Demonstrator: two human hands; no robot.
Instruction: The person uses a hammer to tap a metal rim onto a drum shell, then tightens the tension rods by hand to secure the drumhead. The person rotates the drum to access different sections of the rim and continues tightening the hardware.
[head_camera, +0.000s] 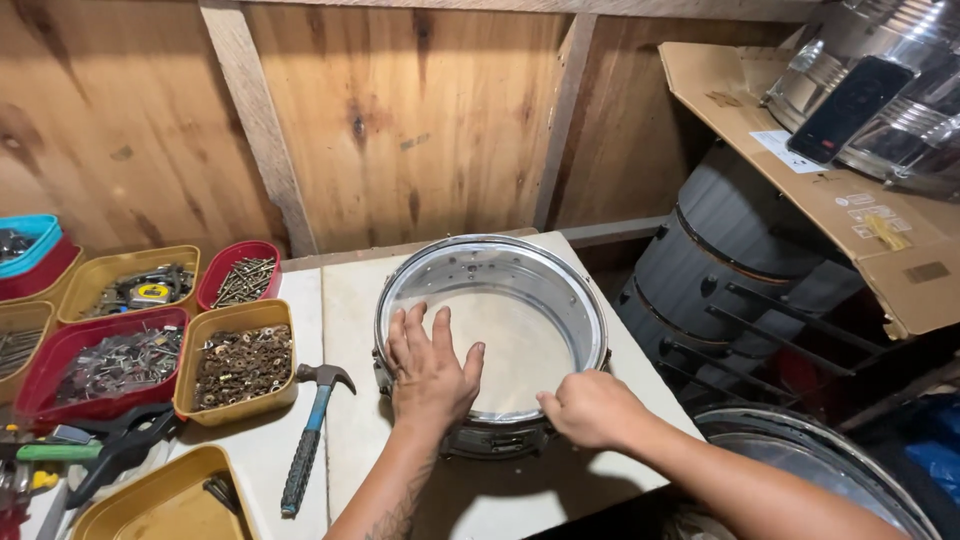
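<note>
A shiny metal drum shell (560, 275) lies flat on the white tabletop (350, 300), open side up. A clear round drumhead (520, 345) rests inside it. My left hand (430, 370) lies flat, fingers spread, on the drumhead at the shell's near left rim. My right hand (592, 408) is curled at the near right rim, fingertips pinching the edge of the drumhead.
A claw hammer with a blue handle (310, 435) lies left of the shell. Yellow and red trays (240, 365) of screws, washers and hardware fill the left side. Dark drum shells (730, 260), a cardboard sheet (850, 210) and a phone (850, 105) stand right.
</note>
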